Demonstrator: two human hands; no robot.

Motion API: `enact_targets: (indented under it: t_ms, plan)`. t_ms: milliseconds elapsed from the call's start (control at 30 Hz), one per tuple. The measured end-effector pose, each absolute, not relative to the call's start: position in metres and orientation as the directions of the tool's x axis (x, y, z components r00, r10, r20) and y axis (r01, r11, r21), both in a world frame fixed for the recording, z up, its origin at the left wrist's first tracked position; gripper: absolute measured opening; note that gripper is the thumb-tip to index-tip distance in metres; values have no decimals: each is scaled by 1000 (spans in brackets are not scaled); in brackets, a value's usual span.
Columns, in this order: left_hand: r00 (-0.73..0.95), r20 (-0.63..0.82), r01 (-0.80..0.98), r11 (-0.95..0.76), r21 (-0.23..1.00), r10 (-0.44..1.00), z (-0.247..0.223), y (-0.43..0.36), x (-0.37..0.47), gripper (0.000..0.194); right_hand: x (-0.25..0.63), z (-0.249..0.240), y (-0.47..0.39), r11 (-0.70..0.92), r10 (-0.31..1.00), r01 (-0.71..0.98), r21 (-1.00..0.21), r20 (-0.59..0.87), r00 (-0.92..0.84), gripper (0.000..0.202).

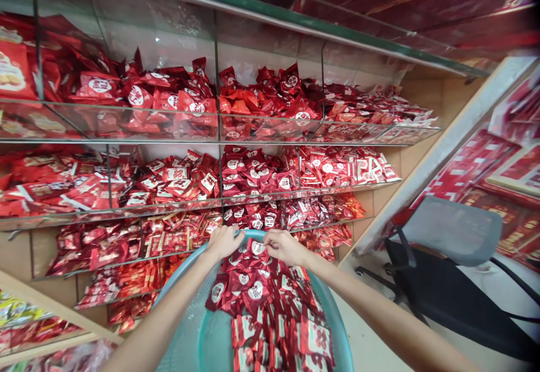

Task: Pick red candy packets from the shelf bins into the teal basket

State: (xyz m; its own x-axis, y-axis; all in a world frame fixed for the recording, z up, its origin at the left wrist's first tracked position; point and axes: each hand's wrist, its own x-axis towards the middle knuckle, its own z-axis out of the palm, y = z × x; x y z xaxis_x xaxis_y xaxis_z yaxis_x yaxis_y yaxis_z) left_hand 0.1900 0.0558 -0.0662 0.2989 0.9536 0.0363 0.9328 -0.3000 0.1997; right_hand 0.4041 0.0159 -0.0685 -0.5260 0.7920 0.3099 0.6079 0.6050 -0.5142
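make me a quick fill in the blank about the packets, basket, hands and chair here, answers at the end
The packets in the basket are mostly ____ in colour. The hand nearer the chair is the person's ____ one. The seat of that chair is ____.

Missing words: red; right; black.

Shop, w/ shelves (185,203) of red pkts (198,107)

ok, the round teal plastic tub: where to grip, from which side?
Probably opposite sides of the teal tub, at its rim, fingers coming over from outside: the rim curves round as a raised lip, while glossy dark-red packets crowd the inside.
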Motion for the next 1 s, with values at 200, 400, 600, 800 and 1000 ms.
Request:
enact_targets:
  t_ms: [200,400,600,800,1000]
  plan:
    - [300,35,931,-301,205,953,-67,57,189,52,399,-62,18,612,791,747,-260,218,-572,14]
    - [321,28,924,-320,209,947,-67,60,189,51,387,-52,4,540,827,826,160,79,-556,18]
    - [327,37,923,-327,204,944,-68,60,189,51,383,-53,7,550,807,797,249,85,-584,16]
    - [333,51,922,-336,191,942,-71,62,188,51,388,-9,15,526,799,836,160,246,-549,22]
    - [332,49,923,-335,191,942,-71,61,187,52,385,76,58,410,753,912,7,562,-343,28]
